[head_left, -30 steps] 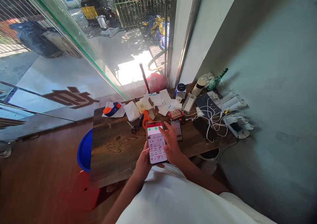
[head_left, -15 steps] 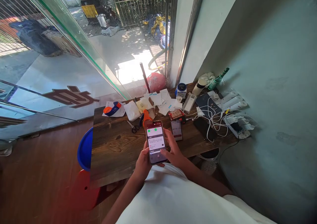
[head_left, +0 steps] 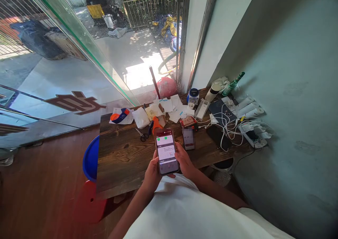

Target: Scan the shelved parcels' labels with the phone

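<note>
A smartphone (head_left: 167, 151) with a lit screen is held upright over the near edge of the wooden table. My left hand (head_left: 152, 170) grips its left side, fingers closed around the back. On its right side my right hand (head_left: 185, 161) also holds it, with the thumb at the screen's right edge. Just beyond the phone lie an orange-handled tool (head_left: 156, 123), partly hidden by the phone, and a pair of scissors (head_left: 143, 136). A second phone (head_left: 188, 139) with a lit screen rests on the table beside my right hand.
On the wooden table (head_left: 124, 168) are papers (head_left: 176, 112), an orange-and-blue tape roll (head_left: 120, 116), a dark phone (head_left: 218, 136), tangled white cables (head_left: 227, 126) and a green bottle (head_left: 232, 84). A blue basin (head_left: 90, 159) and red stool (head_left: 89, 203) stand left. Glass borders the far side.
My right thumb has moved from the lower screen to its right edge. The notifications on the screen have shifted to the right. My left hand keeps its hold.
</note>
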`<state>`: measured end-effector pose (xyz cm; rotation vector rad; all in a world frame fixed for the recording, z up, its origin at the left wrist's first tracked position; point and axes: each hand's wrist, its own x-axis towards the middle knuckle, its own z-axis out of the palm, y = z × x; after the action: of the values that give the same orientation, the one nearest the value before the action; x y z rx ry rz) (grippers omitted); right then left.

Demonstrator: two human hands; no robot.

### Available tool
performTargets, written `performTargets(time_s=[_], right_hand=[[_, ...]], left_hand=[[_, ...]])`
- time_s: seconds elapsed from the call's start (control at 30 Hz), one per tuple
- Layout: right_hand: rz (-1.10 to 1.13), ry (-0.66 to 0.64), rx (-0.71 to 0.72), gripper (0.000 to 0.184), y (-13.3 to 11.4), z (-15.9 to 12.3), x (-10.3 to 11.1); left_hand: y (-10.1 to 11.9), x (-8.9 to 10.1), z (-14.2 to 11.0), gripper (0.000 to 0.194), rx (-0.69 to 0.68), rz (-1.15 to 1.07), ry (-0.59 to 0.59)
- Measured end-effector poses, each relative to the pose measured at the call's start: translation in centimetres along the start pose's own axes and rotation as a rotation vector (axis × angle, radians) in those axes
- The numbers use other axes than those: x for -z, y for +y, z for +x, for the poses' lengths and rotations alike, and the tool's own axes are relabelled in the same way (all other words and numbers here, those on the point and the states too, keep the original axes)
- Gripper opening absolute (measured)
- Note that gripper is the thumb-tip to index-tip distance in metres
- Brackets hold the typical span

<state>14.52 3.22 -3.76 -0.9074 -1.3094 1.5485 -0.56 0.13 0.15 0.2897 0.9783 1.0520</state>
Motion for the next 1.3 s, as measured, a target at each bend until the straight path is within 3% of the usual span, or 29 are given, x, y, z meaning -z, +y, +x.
performTargets(time_s=[0.1,0.2,0.3,0.37,0.47,0.73,0.93,1.1,1.2,1.3], right_hand=[[-0.123,0.034,0.094,0.057,0.1,-0.3,-0.1],[-0.37,0.093,0.329,0.068,0.3,-0.9,0.0],[-0.586,0.181,0.575,0.059,1.0,-1.7,0.2],[-0.67,0.203,0.634,0.055,1.4,-2.0,0.3],[-0.726,0.152,0.56,0.056,1.6,-2.0,0.2],[-0.815,0.043,0.457,0.071,0.3,-1.3,-0.2],[-0.752,0.204,0.664,0.063,1.8,-2.2,0.4],[-0.826,0.191,0.764,0.054,3.2,-2.7,1.2],[-0.836,0.124,0.709,0.054,2.6,-2.3,1.3],[-0.813,0.111,0.543,0.063,1.3,-1.6,1.1]], left_hand=[[0.0,0.0,-0.1,0.051,0.008,-0.03,-0.005],[-0.2,0.2,0.0,0.049,0.021,-0.039,-0.01],[-0.5,0.5,0.2,0.046,-0.027,0.011,0.024],[-0.7,0.6,0.3,0.044,-0.11,0.125,0.051],[-1.0,0.8,0.4,0.043,-0.205,0.271,0.056],[-1.2,0.7,0.5,0.054,-0.163,0.258,0.044],[-2.0,2.0,0.8,0.054,-0.206,0.382,0.071],[-2.2,2.5,0.7,0.053,-0.303,0.58,0.074],[-1.8,1.9,0.5,0.056,-0.293,0.551,0.087],[-1.4,1.1,0.3,0.056,-0.195,0.438,0.049]])
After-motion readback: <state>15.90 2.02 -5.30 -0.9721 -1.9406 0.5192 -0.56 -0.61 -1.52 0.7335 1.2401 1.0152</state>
